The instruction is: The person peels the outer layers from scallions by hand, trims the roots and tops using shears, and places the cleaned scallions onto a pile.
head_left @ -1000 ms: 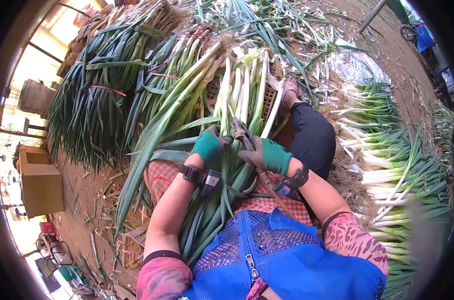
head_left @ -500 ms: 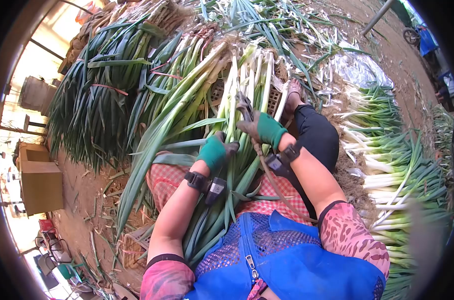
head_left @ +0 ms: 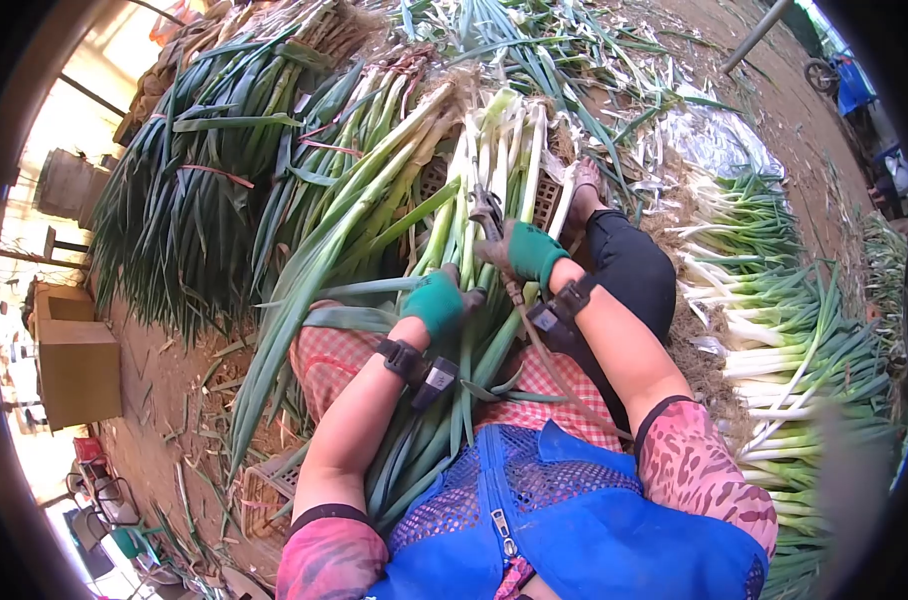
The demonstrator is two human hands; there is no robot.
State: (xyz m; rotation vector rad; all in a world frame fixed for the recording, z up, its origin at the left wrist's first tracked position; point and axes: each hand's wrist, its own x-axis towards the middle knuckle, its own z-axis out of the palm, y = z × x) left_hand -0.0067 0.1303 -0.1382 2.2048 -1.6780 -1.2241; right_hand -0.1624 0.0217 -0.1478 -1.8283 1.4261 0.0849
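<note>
Long green onions [head_left: 522, 170] lie across my lap, white root ends away from me and leaves toward my body. My left hand [head_left: 436, 302], in a green and dark glove, is closed around a green onion stalk near the middle of the pile. In my gloved right hand [head_left: 527, 252] is an air gun [head_left: 487, 212], its nozzle pointing away from me along the white stalks. A thin hose [head_left: 546, 355] runs from its handle back past my lap. The fingers of both hands are partly hidden.
Tied bundles of green onions [head_left: 189, 190] are heaped at the left. Cleaned white-stemmed onions [head_left: 774, 360] lie in a long row at the right, beside a silvery sheet [head_left: 719, 135]. A plastic crate [head_left: 546, 200] shows under the stalks. A cardboard box [head_left: 79, 365] stands far left.
A leaf beside my left hand has swung up and away from me. My left hand has shifted slightly; the right hand and air gun stay almost in place.
</note>
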